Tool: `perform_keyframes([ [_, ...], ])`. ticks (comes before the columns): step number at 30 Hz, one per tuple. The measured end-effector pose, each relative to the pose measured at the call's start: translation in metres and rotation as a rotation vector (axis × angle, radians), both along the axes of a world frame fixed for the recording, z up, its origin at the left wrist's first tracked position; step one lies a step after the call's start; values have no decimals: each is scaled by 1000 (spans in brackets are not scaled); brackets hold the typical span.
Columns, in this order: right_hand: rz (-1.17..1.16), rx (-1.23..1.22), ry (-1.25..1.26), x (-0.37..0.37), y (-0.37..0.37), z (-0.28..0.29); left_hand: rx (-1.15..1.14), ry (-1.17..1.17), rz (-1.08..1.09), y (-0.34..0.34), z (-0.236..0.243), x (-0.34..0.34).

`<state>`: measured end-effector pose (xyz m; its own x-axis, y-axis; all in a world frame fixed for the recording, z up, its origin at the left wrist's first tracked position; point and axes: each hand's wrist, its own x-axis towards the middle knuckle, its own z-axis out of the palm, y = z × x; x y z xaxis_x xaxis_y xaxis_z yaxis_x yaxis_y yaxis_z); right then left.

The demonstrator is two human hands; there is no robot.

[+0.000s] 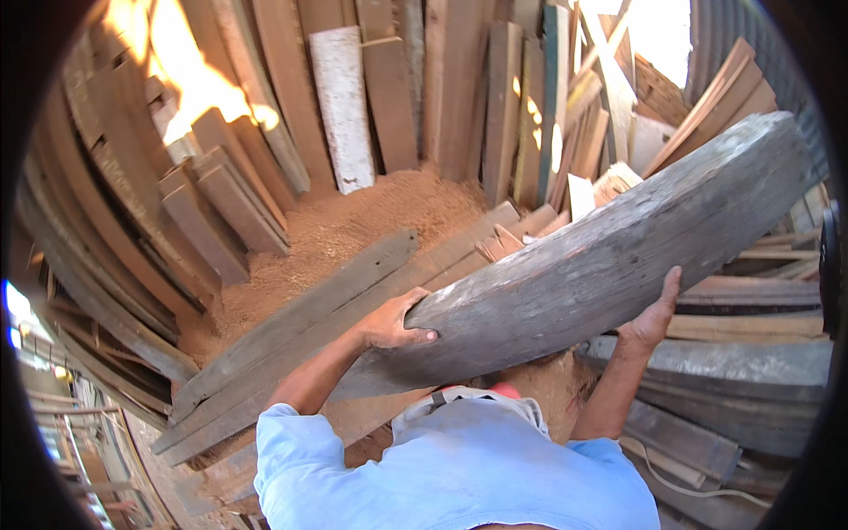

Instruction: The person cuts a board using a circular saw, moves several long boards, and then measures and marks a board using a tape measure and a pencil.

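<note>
While gripped: plank [601, 256], two hands.

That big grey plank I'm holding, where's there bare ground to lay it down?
Barest is the sawdust patch, bordered by leaning boards behind and flat planks in front. Right of your plank, stacked timber crowds the ground. Both hands grip it.

Leaning boards [459, 88] wall the back; sawdust floor [353, 221] lies open

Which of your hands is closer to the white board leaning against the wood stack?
Left. The left hand grips the near end of the big grey plank, below the white board. The right hand holds the plank's lower edge, farther off to the right.
</note>
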<state>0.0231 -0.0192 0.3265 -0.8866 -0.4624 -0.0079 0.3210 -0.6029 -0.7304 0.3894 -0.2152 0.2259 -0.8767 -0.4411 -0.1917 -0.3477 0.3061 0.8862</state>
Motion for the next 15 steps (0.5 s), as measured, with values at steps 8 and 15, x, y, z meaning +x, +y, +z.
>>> perform_keyframes([
  [8,101,221,-179,13,28,-172,215,-333,-33,14,-95,44],
  [15,284,364,-423,70,11,-262,432,-450,59,52,-190,135],
])
